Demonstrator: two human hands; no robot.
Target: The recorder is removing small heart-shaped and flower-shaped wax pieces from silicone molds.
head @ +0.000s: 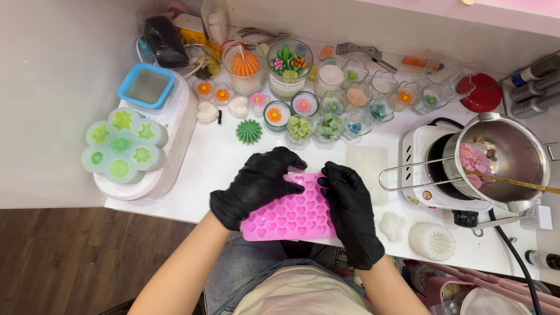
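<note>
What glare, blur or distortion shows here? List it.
Head view: even, bright light; soft glare on the steel pot; faint shadows under the left hand and right hand on the pink heart mould; wide-angle bending of the table edge; everything reasonably sharp.

A white desk (221, 157) stands against a pale wall (58, 87). Dark wood plank floor (70, 256) shows below its edge. The light is bright and even.

Heart mould (290, 214) at table (213, 160) edge; pot (508, 160) right (on hotplate (423, 163)).
</note>
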